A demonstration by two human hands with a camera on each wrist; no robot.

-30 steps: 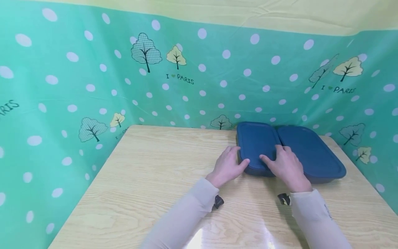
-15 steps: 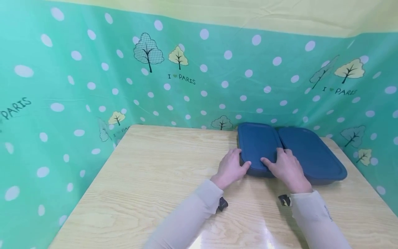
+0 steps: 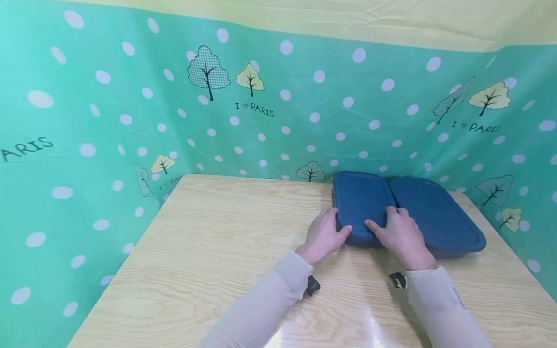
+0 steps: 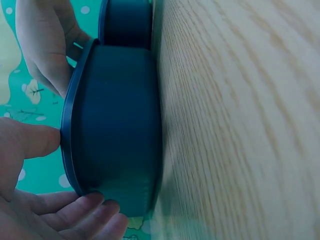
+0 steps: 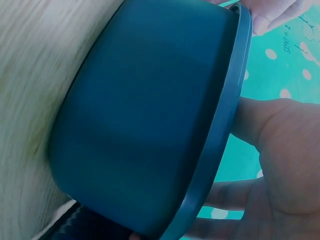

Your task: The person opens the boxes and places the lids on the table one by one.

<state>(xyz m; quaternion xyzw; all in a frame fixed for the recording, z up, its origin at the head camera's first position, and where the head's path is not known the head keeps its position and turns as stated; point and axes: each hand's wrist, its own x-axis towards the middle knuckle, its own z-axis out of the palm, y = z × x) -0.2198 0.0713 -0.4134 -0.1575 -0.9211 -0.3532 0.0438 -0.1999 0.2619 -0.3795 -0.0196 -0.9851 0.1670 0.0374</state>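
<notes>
I see a large dark-blue rectangular plastic box (image 3: 439,212); just left of it, my left hand (image 3: 324,237) and right hand (image 3: 402,239) grip a smaller dark-blue rectangular plastic box (image 3: 363,203). Gripping seems the step; moving it calls for even pressure.

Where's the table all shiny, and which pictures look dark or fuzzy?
Head view: white glare on the table, at the bottom between the left sleeve and right sleeve, plus a soft shadow beside the right one; left wrist view: dimmer, the nearer blue box looking dark; right wrist view: wood grain at the left looks blurry.
</notes>
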